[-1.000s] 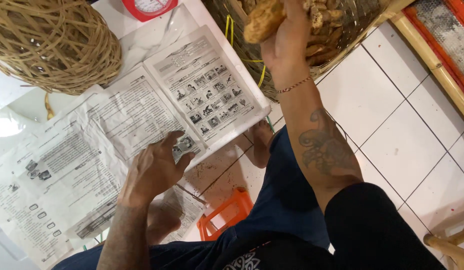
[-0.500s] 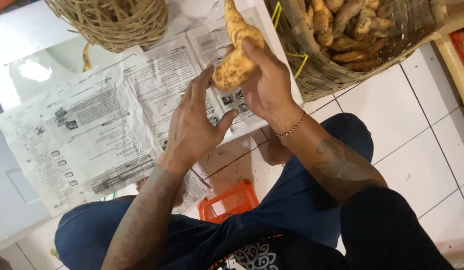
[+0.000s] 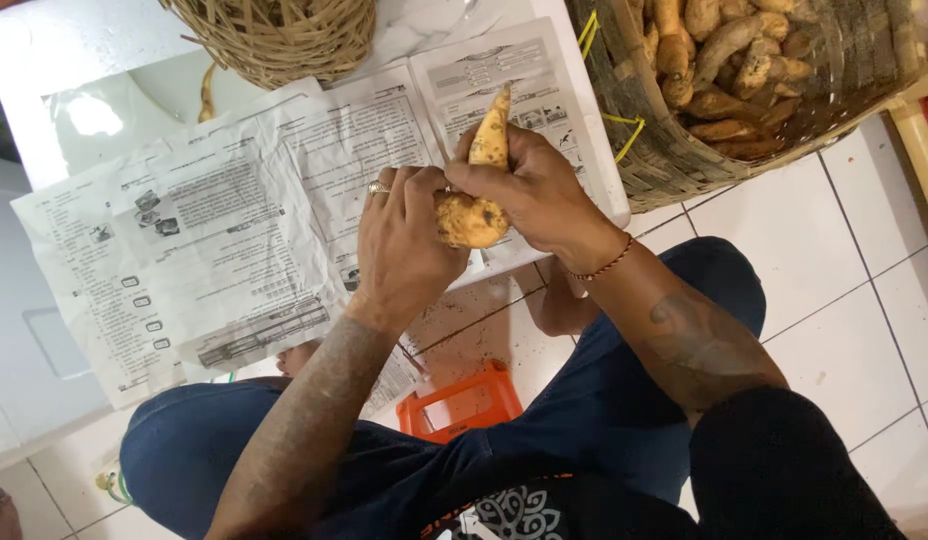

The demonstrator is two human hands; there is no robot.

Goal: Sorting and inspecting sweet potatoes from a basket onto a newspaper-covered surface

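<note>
Tuber (image 3: 472,215) gripped by both hands, left hand (image 3: 404,240) and right hand (image 3: 529,190) closed around it. Held over newspaper (image 3: 234,220), near the table (image 3: 44,60) edge. Basket (image 3: 664,140) close at right.

Bright, even indoor light; a white glare patch on the glossy white surface (image 3: 89,110) at upper left, soft shadows under the arms, slight blur throughout

The top edge cut off both baskets (image 3: 284,35) (image 3: 744,90); the hands (image 3: 409,245) (image 3: 529,190) hid the root's (image 3: 474,215) middle.
</note>
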